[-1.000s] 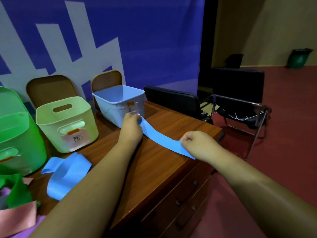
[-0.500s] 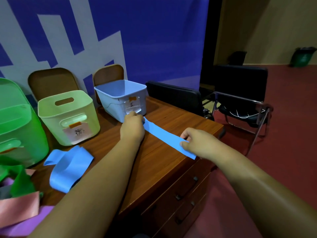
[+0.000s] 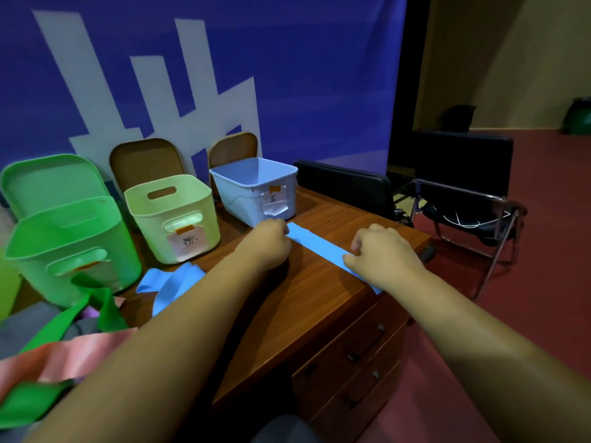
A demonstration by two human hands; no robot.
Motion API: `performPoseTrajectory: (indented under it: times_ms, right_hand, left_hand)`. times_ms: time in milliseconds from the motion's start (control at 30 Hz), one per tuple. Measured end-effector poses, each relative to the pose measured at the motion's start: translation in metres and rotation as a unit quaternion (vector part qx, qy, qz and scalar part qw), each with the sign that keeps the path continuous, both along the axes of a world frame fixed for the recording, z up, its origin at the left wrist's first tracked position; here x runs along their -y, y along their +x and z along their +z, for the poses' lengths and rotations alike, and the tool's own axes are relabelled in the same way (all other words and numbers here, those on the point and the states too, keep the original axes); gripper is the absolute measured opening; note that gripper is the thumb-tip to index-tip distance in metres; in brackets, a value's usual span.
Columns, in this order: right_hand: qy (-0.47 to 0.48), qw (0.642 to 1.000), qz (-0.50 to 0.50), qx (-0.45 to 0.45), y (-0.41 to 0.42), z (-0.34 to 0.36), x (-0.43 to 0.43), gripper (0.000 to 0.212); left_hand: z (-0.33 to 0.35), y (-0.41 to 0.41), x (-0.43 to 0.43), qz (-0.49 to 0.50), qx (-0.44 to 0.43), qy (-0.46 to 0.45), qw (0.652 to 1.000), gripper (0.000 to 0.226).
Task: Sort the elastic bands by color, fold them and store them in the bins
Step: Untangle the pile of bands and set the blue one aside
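blue band (image 3: 319, 247) is now lying flat on counter (image 3: 319, 302), no longer lifted; l hand (image 3: 268, 239) & r hand (image 3: 385, 252) fingers are pinching its ends, prob. getting ready for folding.

The blue band (image 3: 315, 247), held taut above the desk (image 3: 319, 302) a second ago, is now laid flat on it, with the right hand (image 3: 383, 252) brought nearer the left hand (image 3: 268, 241).

A wooden desk (image 3: 319, 298) carries a green bin (image 3: 64, 251), a pale green bin (image 3: 172, 225) and a light blue bin (image 3: 243, 199) along its back edge. A flat blue band (image 3: 316, 243) reaches its right edge. A crumpled blue band (image 3: 172, 282) and a heap of green and pink bands (image 3: 64, 346) lie toward its left.
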State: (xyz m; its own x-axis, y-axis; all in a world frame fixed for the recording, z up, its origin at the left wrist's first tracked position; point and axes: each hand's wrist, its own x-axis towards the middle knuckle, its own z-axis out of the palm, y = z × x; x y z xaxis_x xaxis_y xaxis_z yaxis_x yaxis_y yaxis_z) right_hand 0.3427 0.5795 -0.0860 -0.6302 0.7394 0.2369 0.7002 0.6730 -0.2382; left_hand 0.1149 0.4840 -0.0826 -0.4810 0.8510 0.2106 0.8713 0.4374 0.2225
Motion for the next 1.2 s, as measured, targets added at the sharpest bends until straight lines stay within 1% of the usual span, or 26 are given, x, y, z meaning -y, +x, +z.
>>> performPoseTrajectory:
  times_ms: [67,167,333,467,500,567,667,733,767,833,900,1000,1067,1133,1200]
  right_hand:
    - [-0.025,0.998,0.036,-0.052,-0.013,0.002,0.014,0.022]
    - [-0.054,0.989,0.096,-0.099,-0.039,0.006,0.037,0.011]
    - [-0.072,0.973,0.187,-0.117,-0.084,0.011,0.08,0.011]
    - [-0.106,0.956,0.252,-0.111,-0.121,0.009,0.114,0.01]
    - [-0.112,0.953,0.26,-0.107,-0.131,0.008,0.121,0.008]
    - [-0.133,0.95,0.266,-0.092,-0.149,0.004,0.135,0.008]
    - [-0.176,0.948,0.255,-0.075,-0.167,-0.011,0.147,0.02]
    - [-0.163,0.954,0.239,-0.081,-0.172,-0.025,0.151,0.024]
    - [-0.144,0.958,0.235,-0.086,-0.174,-0.031,0.152,0.025]
    - [-0.108,0.961,0.238,-0.088,-0.174,-0.038,0.154,0.023]
    - [-0.09,0.961,0.248,-0.087,-0.174,-0.04,0.155,0.02]
    - [-0.127,0.952,0.248,-0.124,-0.173,-0.042,0.152,0.009]
    - [-0.162,0.943,0.244,-0.157,-0.172,-0.042,0.15,0.006]
    - [-0.184,0.935,0.245,-0.18,-0.172,-0.041,0.15,0.008]
    - [-0.199,0.927,0.252,-0.193,-0.17,-0.039,0.151,0.012]
  left_hand:
    - [0.019,0.0,0.023,-0.002,0.009,0.017,1.0,0.025]
    - [0.043,-0.004,0.063,-0.002,0.01,0.011,1.0,0.019]
    - [0.066,-0.018,0.144,0.035,0.013,0.008,0.999,0.014]
    - [0.059,-0.027,0.2,0.073,0.034,0.002,0.997,0.015]
    - [0.053,-0.028,0.208,0.084,0.047,-0.009,0.995,0.019]
    - [0.038,-0.03,0.219,0.095,0.072,-0.036,0.992,0.034]
    - [0.016,-0.03,0.226,0.099,0.083,-0.061,0.99,0.058]
    - [0.005,-0.03,0.226,0.103,0.072,-0.072,0.989,0.066]
    - [0.001,-0.03,0.225,0.104,0.061,-0.072,0.99,0.065]
    - [-0.003,-0.03,0.225,0.105,0.054,-0.053,0.992,0.056]
    - [-0.005,-0.031,0.225,0.108,0.076,-0.023,0.991,0.043]
    - [-0.005,-0.033,0.227,0.113,0.1,0.02,0.988,0.026]
    - [-0.004,-0.033,0.228,0.115,0.093,0.043,0.988,0.025]
    - [-0.001,-0.032,0.229,0.113,0.083,0.065,0.988,0.025]
    - [0.003,-0.03,0.231,0.107,0.092,0.109,0.984,0.025]
